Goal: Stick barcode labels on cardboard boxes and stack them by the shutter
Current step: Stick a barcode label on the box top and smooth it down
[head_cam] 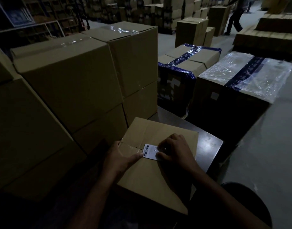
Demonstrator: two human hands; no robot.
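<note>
Barcode label [150, 151], white, lies on top of the cardboard box [156, 172] right in front of you, over the taped seam near the box's far edge, bars along its 9 o'clock end. The box sits on a dark, glossy table [209, 146]. Your left hand [121, 157] grips the box's 9 o'clock edge, its thumb stretched across the top to touch the label's near corner. Your right hand [174, 148] rests on the label's 3 o'clock end, fingers bent down onto it, covering that part. The hands sit close, label between them. At 10 to 11 o'clock stands a stack of plain boxes [72, 83], two high, touching the table's side. At 1 o'clock, a box bound with blue tape [183, 71]; just beside it at 2 o'clock, a box topped with clear plastic wrap [241, 76]. Far off at 1 o'clock, a person's legs [233, 19] on the grey floor [274, 138]. Light is dim.
</note>
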